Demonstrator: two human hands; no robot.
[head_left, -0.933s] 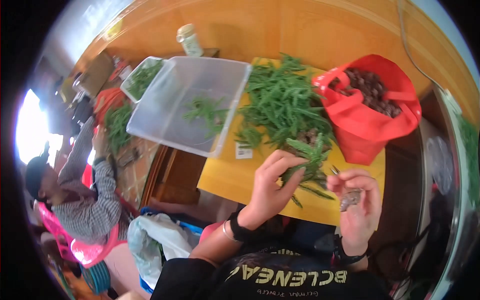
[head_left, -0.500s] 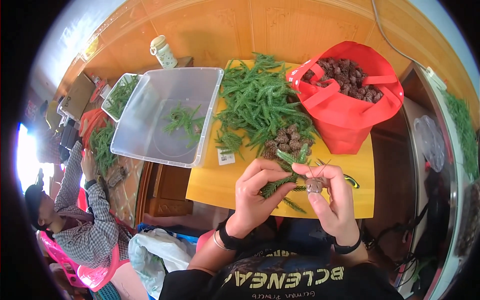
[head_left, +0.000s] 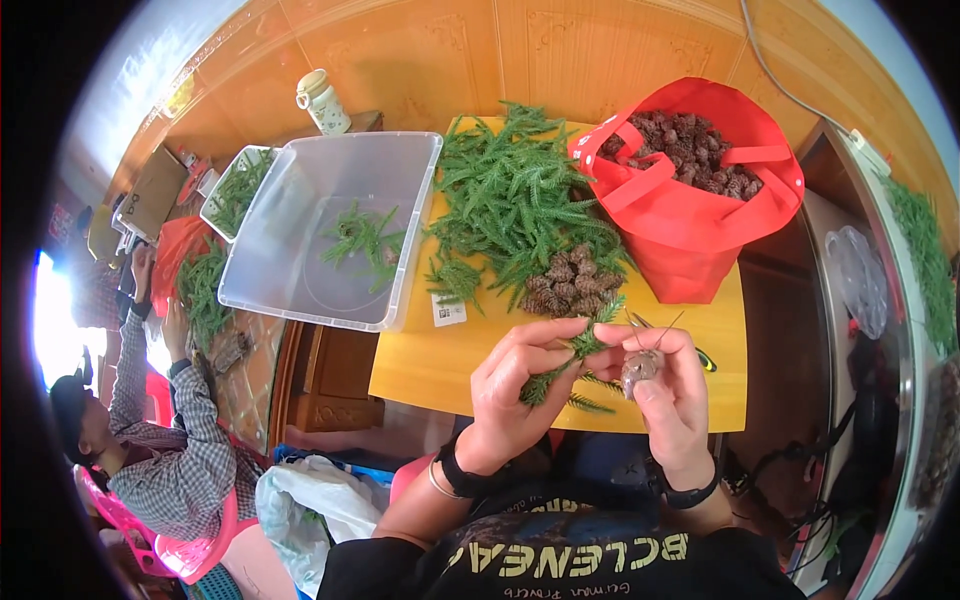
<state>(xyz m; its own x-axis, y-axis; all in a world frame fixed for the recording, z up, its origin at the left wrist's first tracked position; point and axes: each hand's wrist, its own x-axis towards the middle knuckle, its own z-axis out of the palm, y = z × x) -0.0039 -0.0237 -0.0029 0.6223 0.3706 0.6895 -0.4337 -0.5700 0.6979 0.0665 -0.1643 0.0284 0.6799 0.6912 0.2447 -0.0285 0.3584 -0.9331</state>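
My left hand [head_left: 512, 385] is closed on a green artificial pine sprig [head_left: 543, 386], whose tips stick out past the fingers. My right hand [head_left: 678, 405] pinches a small brown pine cone [head_left: 640, 370] between thumb and fingers, and thin wire ends [head_left: 662, 328] rise above it. Both hands nearly meet over the table's near edge, with the sprig's upper end beside the right fingertips. Just beyond lies a small heap of pine cones [head_left: 570, 285], touching a large pile of green sprigs [head_left: 510, 190]. A tool with a yellow-and-black handle [head_left: 707, 361] is partly hidden behind my right hand.
On the yellow table [head_left: 420, 372], a red bag [head_left: 690, 265] full of pine cones stands at the back right. To the left sits a clear plastic bin [head_left: 300, 225] with a few sprigs. A co-worker [head_left: 170, 450] handles greenery at far left. A white bag [head_left: 325, 505] lies below.
The pine cone in my right hand has turned and shifted slightly right. My left fingers have moved up along the sprig. The co-worker's other hand now shows by the red plastic.
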